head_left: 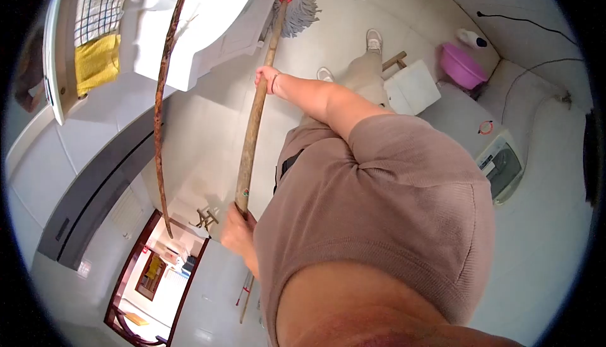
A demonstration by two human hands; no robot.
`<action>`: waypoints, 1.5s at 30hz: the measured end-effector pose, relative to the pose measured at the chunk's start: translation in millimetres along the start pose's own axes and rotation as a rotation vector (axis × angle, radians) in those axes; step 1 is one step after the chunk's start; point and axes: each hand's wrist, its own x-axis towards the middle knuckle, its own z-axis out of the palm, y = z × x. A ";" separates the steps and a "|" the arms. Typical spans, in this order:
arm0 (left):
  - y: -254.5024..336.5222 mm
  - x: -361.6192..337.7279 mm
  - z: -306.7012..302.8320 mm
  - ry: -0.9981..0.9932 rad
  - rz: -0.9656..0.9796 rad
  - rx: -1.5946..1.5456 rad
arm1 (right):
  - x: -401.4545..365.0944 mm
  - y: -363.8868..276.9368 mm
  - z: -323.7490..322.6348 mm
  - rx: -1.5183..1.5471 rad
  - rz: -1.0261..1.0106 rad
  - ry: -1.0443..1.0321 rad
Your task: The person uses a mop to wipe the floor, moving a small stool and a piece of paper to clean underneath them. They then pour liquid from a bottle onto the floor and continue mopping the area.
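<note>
A mop with a wooden handle [254,126] runs down the middle of the view. Its grey string head [298,11], with a red collar, rests on the floor beside the white washbasin cabinet. My right hand [267,79], a reddish band at its wrist, is wrapped round the handle below the mop head. Farther along, close to the handle's other end, my left hand [238,228] grips it too. Part of the left hand and its forearm are hidden by my brown top.
A white washbasin [214,38] stands at upper left, near hanging yellow towels [98,64]. A long dark-brown stick-like strip [161,94] crosses the left side. At right are a white stool [413,88], a pink basin [462,66] and a washing machine [503,167]. A doorway [154,277] shows at lower left.
</note>
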 end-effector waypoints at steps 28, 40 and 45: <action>366.4 226.5 -145.3 0.127 0.887 -0.008 | -250.0 -458.2 -214.3 0.660 -0.507 -0.031; 384.5 204.6 -67.7 0.110 0.891 -0.101 | -255.8 -447.7 -294.2 0.652 -0.554 0.052; 342.3 188.0 -28.0 0.153 0.874 -0.093 | -257.2 -411.1 -287.1 0.671 -0.516 0.069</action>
